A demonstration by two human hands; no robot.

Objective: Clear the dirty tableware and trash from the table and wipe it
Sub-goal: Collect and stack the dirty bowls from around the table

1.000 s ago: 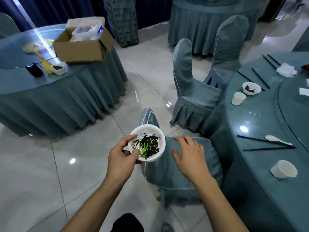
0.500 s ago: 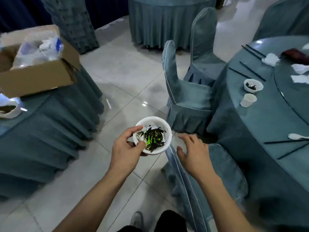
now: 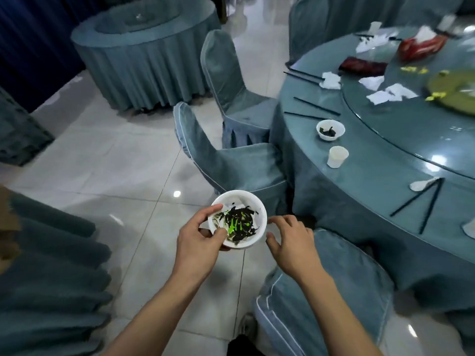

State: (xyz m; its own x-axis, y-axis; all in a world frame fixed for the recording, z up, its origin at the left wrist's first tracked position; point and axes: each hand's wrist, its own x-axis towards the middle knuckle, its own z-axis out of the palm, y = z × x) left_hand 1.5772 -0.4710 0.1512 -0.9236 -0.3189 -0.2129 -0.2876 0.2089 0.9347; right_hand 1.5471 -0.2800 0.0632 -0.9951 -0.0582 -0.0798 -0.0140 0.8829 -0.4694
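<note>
While the left hand grips a white bowl over the tiled floor, thumb hooked over the near rim and into the bowl, index finger curled along the far left rim and the other fingers underneath, the bowl sits level and shows dark scraps streaked with bright green inside. Left of this grip hangs the pleated teal skirt of a neighbouring table; far beyond it stands another round, draped table.

Just right of the bowl, the right hand hovers with fingers spread and loosely bent, holding nothing; its fingertips are close to the bowl's right rim, and whether they touch it cannot be told. Below that hand is the back of a covered chair; beyond the bowl stand two more covered chairs.

Further right of the grip lies the round dining table with its glass top. On it, well apart from the held bowl, sit a second dirty bowl, a white cup just nearer, a white spoon beside black chopsticks, more chopsticks further back, crumpled white napkins, and red wrappers towards the far side.
</note>
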